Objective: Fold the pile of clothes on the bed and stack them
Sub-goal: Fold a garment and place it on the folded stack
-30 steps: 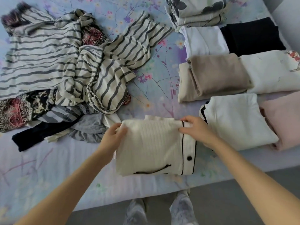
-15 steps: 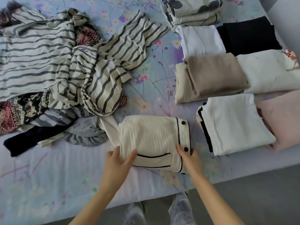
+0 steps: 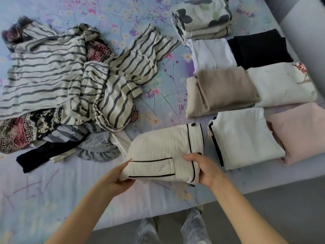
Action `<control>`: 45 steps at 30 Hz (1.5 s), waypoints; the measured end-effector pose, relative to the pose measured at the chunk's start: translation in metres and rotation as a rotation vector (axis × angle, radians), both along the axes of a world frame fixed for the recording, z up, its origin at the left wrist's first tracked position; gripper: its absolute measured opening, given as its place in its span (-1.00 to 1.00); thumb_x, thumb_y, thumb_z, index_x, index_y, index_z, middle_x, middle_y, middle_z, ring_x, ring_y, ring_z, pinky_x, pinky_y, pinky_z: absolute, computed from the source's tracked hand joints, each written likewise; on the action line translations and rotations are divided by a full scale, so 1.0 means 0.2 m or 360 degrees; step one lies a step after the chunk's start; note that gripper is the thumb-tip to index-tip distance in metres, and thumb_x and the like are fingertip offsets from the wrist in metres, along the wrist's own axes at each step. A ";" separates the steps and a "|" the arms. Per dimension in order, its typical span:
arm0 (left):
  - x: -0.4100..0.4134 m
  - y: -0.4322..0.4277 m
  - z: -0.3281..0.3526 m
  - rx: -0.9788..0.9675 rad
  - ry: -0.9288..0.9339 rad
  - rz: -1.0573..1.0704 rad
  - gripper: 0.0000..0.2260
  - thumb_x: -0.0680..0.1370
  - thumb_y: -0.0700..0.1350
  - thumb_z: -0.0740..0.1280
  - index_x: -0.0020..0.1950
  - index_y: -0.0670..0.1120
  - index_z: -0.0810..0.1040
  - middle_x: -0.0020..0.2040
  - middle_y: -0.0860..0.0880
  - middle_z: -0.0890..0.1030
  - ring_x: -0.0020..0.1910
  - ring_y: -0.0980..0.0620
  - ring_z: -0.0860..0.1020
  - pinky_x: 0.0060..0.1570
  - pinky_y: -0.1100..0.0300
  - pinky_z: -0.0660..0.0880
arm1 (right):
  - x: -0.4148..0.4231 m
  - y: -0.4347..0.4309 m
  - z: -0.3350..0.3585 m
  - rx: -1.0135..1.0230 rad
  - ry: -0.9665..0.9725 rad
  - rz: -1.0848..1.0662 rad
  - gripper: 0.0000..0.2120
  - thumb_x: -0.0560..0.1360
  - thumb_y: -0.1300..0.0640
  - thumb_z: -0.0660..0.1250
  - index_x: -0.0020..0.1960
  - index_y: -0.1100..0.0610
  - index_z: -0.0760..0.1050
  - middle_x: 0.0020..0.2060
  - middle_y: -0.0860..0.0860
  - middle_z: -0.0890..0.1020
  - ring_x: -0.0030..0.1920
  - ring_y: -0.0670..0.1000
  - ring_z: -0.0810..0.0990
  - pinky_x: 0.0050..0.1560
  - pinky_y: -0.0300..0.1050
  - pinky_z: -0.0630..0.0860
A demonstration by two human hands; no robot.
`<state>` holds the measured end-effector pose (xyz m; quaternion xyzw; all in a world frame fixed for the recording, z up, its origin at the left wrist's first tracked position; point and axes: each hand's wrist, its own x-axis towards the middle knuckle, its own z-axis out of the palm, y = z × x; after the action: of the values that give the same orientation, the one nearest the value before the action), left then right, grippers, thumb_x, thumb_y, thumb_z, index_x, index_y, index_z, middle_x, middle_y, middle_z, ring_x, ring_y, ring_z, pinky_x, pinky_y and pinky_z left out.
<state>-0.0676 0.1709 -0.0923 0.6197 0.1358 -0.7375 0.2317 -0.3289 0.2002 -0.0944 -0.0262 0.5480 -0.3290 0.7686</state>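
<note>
The bed [image 3: 52,194] looks much as it did a second ago. The unfolded pile [image 3: 52,76] of striped and patterned clothes sprawls untouched over its left half, and the folded stacks [image 3: 228,88] sit in rows on the right. What has changed is the cream top [image 3: 163,152] with black piping. A second ago the person was pressing its last fold down at the far edge. Now it is a finished bundle, turned a little, its near end raised off the sheet, just beside the white folded garment [image 3: 242,136]. The left grip [image 3: 116,178] is wrapped round the near left corner, and the right grip [image 3: 202,169] is clamped on the buttoned edge. Folding of this piece looks done to me. I'd guess it goes onto a stack next, with plenty left in the pile.
</note>
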 end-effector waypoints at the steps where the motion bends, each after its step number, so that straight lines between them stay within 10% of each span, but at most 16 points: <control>1: 0.00 -0.04 0.07 -0.0052 0.0157 0.0026 -0.54 -0.03 -0.41 0.63 -0.17 -0.30 0.62 -0.29 -0.18 0.64 -0.40 -0.08 0.63 -0.44 0.09 0.59 | -0.01 -0.05 0.08 -0.0052 -0.0007 0.0017 -0.70 0.24 0.33 0.44 -0.03 0.24 0.58 -0.19 0.13 0.70 -0.20 0.07 0.69 -0.13 0.00 0.62; 6: -0.09 -0.19 0.41 -0.0371 0.0574 -0.0136 -0.54 -0.08 -0.34 0.63 -0.22 -0.23 0.67 -0.19 -0.12 0.64 -0.24 -0.13 0.62 -0.15 0.01 0.54 | -0.12 -0.25 0.43 -0.0318 -0.0045 0.0011 -0.81 0.20 0.29 0.30 -0.28 0.23 0.69 -0.28 0.12 0.70 -0.30 0.04 0.69 -0.38 -0.15 0.59; 12: -0.27 -0.50 0.70 -0.0749 0.0679 -0.0231 -0.34 -0.07 -0.16 0.70 -0.02 -0.31 0.66 -0.01 -0.28 0.65 -0.09 -0.25 0.65 -0.16 -0.19 0.60 | -0.32 -0.48 0.76 -0.0608 0.0068 0.0175 -0.69 0.16 0.42 0.38 -0.17 0.18 0.71 -0.11 0.16 0.70 -0.10 0.10 0.70 -0.18 -0.04 0.63; 18: -0.51 -0.88 0.81 -0.0832 0.0235 -0.0569 -0.48 0.31 -0.24 0.43 0.26 -0.31 0.46 -0.06 -0.27 0.65 -0.19 -0.22 0.66 -0.28 -0.11 0.62 | -0.57 -0.80 0.90 -0.0682 0.0455 -0.0101 -0.47 0.17 0.50 0.43 0.11 0.22 0.54 -0.02 0.23 0.67 -0.04 0.23 0.66 -0.09 0.14 0.60; 26: -0.91 -1.43 0.88 -0.1064 -0.0113 -0.0646 -0.55 0.45 -0.47 0.22 0.30 -0.18 0.42 0.09 -0.29 0.59 -0.05 -0.27 0.60 -0.21 -0.09 0.57 | -0.84 -1.33 0.91 -0.0760 0.0904 -0.0370 -0.75 0.53 0.24 0.33 0.21 0.12 0.48 -0.01 0.08 0.64 -0.03 0.07 0.63 -0.09 -0.04 0.56; 31: -1.12 -1.87 0.89 -0.1095 -0.0159 -0.0564 -0.79 0.54 -0.10 0.34 0.03 -0.24 0.55 -0.39 -0.08 0.63 -0.45 0.01 0.59 -0.51 0.27 0.48 | -1.02 -1.80 0.88 -0.0861 0.0998 -0.0231 -0.69 0.52 0.38 0.27 0.19 0.10 0.46 0.03 0.06 0.63 -0.02 0.02 0.62 -0.11 -0.13 0.55; 38: -1.34 -2.43 0.55 -0.1011 -0.0313 -0.0249 -0.44 0.52 0.23 0.25 0.31 -0.18 0.42 0.12 -0.12 0.54 0.04 -0.11 0.49 0.05 -0.01 0.39 | -1.22 -2.43 0.68 -0.0870 0.1129 -0.0008 -0.63 0.49 0.43 0.28 0.21 0.09 0.47 0.04 0.08 0.62 0.00 0.05 0.61 -0.01 -0.05 0.55; 45: -1.56 -2.88 0.13 -0.1213 -0.0854 -0.0388 -0.48 0.60 0.22 0.05 0.23 -0.20 0.43 -0.19 -0.08 0.51 -0.25 -0.01 0.46 -0.33 0.15 0.35 | -1.34 -2.93 0.41 -0.0790 0.1779 0.0321 -0.41 0.54 0.29 0.25 0.49 0.03 0.14 0.12 -0.08 0.50 -0.04 0.00 0.53 -0.13 -0.12 0.49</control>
<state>-0.3787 -0.4045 -0.0656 0.6705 -0.2825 -0.5706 0.3810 -0.5968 -0.3862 -0.0131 -0.4241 0.7697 -0.3090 0.3635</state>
